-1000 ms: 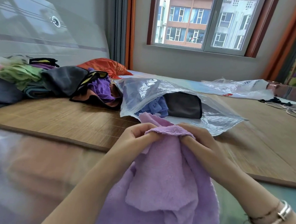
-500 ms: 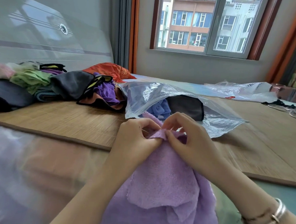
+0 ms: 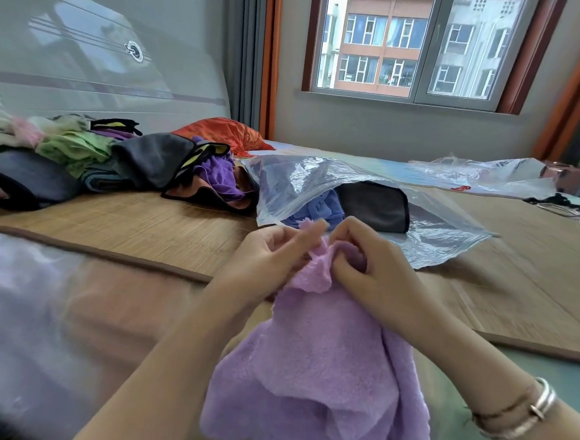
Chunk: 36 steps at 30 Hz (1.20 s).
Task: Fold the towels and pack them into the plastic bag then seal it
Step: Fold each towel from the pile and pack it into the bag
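Just in front of my chest, the fluffy lilac microfibre towel (image 3: 323, 359) hangs bunched from a gathered top edge, its long axis running straight down from the grip toward me, the lower part slack and crumpled with scalloped hems. My left hand (image 3: 269, 256) pinches that top edge between thumb and curled fingers, and my right hand (image 3: 371, 266) pinches it just beside, knuckles almost touching, so both hands sit at the same height and equally near the cloth. I judge the next move needs the hands to part along that edge and find the corners, since nothing is yet squared for a fold. Directly beyond my hands lies the crinkly clear plastic bag (image 3: 428, 239), its opening facing left and toward me, with a folded dark grey towel (image 3: 375, 207) and a blue cloth (image 3: 320, 208) inside. Left of it sprawls a soft heap of mixed towels (image 3: 141, 161) on the ribbed bamboo mat (image 3: 164, 231).
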{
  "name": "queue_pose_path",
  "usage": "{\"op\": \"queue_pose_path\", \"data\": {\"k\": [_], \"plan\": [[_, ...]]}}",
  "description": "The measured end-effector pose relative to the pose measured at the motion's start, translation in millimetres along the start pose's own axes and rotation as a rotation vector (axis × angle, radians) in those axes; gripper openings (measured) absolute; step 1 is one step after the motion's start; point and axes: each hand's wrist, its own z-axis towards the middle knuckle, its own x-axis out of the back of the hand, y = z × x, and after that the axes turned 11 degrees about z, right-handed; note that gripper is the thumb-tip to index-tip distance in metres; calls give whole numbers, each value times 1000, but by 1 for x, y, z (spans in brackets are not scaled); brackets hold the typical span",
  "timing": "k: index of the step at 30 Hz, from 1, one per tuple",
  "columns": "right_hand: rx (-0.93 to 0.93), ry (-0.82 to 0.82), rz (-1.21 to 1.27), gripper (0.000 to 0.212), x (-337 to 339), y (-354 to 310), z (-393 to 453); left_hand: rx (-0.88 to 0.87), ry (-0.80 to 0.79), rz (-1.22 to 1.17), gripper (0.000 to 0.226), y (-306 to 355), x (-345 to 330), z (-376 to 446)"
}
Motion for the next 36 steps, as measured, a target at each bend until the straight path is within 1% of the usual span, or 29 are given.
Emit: {"op": "queue_pose_path", "data": {"k": [1, 2, 4, 6, 7, 8, 9, 11, 14, 16, 19, 20, 24, 26, 28, 29, 32, 34, 36], "plan": [[-33, 24, 10, 11, 0, 1, 1, 12, 33, -17, 49, -1, 0, 2], [-53, 47, 26, 8, 1, 2, 1, 14, 75, -27, 47, -3, -1, 3], [-76, 57, 86, 3, 0, 2, 2, -39, 167, 34, 32, -8, -2, 5], [-95, 33, 156, 7, 0, -1, 3, -122, 241, 147, 13, -11, -4, 6], [-109, 20, 199, 7, 0, -3, 3, -144, 255, 170, 6, -12, -5, 5], [-126, 8, 249, 4, 0, -5, 3, -155, 261, 182, 4, -10, -7, 4], [-152, -6, 300, 3, 0, -7, 3, -164, 269, 188, 8, -9, -9, 3], [-189, -60, 357, 11, 2, -9, 4, -196, 284, 187, 13, -7, -10, 2], [-119, -124, 364, 19, 5, -10, 4, -197, 281, 102, 18, -2, -9, 0], [-110, -118, 342, 26, 9, -10, 4, -189, 252, 29, 25, 1, -7, -2], [-191, -84, 357, 13, 13, -10, 5, -217, 187, -35, 35, 4, -6, -4], [-226, -71, 373, 14, 13, -10, 5, -231, 164, -53, 36, 5, -6, -4], [-364, -38, 492, 37, 17, -15, 3, -275, 86, -107, 37, 5, -6, -5], [-395, -67, 548, 41, 21, -18, 3, -297, 48, -92, 35, 7, -4, -6], [-358, -99, 510, 30, 25, -22, 2, -322, 23, -63, 34, 11, -4, -7], [-336, -90, 466, 27, 27, -24, 3, -337, 24, -48, 33, 13, -5, -7], [-335, 21, 385, 27, 35, -34, 10, -391, 61, 54, 32, 26, -7, -7], [-335, 61, 378, 27, 40, -45, 18, -431, 97, 140, 30, 42, -6, -6], [-256, 69, 372, 24, 47, -59, 27, -452, 118, 247, 23, 64, -3, -4]]}}
